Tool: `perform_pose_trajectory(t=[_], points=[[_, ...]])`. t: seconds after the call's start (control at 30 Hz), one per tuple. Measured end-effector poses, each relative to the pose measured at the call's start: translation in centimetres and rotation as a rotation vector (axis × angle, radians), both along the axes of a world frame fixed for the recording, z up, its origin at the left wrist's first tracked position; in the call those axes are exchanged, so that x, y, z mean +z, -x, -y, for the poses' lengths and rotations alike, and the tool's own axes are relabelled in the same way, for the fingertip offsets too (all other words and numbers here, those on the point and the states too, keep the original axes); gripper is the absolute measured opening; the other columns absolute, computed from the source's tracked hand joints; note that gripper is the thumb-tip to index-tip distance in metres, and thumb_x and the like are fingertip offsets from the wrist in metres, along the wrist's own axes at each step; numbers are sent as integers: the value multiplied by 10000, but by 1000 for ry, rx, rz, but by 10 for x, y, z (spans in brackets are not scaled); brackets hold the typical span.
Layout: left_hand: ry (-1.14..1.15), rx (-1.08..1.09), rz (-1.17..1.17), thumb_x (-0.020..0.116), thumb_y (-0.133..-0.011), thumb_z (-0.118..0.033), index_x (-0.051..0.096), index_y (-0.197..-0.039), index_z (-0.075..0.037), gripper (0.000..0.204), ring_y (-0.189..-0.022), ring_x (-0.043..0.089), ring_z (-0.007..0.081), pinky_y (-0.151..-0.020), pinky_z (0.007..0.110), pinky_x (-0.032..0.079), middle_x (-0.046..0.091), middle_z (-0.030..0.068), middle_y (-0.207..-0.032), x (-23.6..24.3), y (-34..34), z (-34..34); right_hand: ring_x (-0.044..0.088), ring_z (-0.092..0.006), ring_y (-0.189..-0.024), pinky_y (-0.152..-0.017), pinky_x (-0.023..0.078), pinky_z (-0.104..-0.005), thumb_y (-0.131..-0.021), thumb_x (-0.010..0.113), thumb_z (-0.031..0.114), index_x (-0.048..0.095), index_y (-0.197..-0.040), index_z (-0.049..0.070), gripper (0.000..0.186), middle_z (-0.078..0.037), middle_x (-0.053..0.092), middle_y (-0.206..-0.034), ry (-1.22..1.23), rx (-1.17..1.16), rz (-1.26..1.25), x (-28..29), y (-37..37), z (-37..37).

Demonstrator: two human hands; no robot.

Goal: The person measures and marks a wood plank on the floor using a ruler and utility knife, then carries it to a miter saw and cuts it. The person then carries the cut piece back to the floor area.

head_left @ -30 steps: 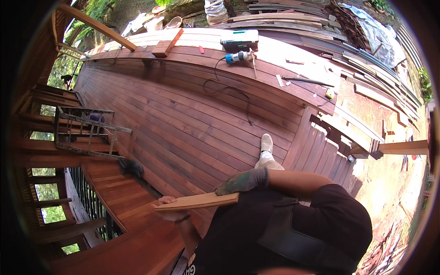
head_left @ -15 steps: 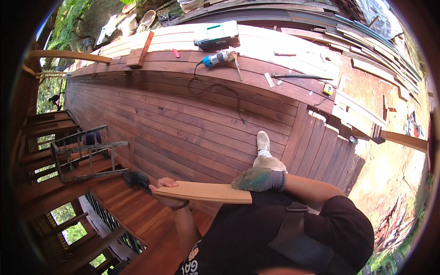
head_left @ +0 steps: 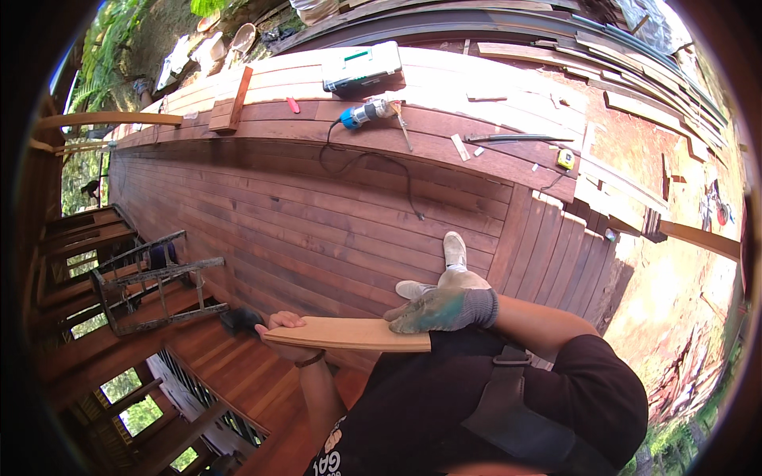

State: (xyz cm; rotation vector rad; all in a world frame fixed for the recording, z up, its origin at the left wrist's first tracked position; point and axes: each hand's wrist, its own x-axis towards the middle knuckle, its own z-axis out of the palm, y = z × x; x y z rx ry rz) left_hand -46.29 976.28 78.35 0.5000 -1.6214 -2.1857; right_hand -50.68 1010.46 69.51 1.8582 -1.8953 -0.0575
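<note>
A short, flat wooden board (head_left: 349, 335), light brown, is held crosswise in front of my dark shirt. Its left end sits in my bare left hand (head_left: 287, 324), with the fingers curled over the far edge; a band circles that wrist. My right hand (head_left: 441, 309) wears a grey knitted work glove with a green-stained palm area. That gloved hand is closed over the far edge of the board near its right end, its fingertips on the upper face. The thumb's place and the board's underside are hidden.
Ahead runs a raised plank ledge (head_left: 278, 119) carrying a toolbox (head_left: 363, 70), a corded blue power tool (head_left: 367, 113), a wood block (head_left: 230, 111) and a yellow tape measure (head_left: 565, 159). The cord (head_left: 409, 184) hangs onto the deck. A stepladder (head_left: 163, 278) stands left; steps (head_left: 556, 246) descend at right.
My gloved right hand has shifted a little left along the board. The board and my left hand have moved slightly left, and a second shoe now shows beyond the glove.
</note>
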Motion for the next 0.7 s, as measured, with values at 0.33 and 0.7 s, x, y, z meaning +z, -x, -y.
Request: perform_pose_trajectory(t=[0.33,0.7], points=[[27,-38,-28,219,-1096,-558,510,-693,-79,690,-599,504,182,-649,277,453,510,83,-623,10,57,6,323,-257,-1513,-1295,108,-440,-815,212,885,221,-1607,36,1161,-159,294,-1657,-153,-347,-386,-15,22,4],[-100,-62,-110,247,-1085,-585,560,-720,-58,713,-586,561,205,-589,298,496,557,109,-630,-17,112,131,456,-290,-1437,-1227,299,-383,-1048,409,552,526,-1473,44,673,-184,503,-1529,112,-46,2120,48,100,113]])
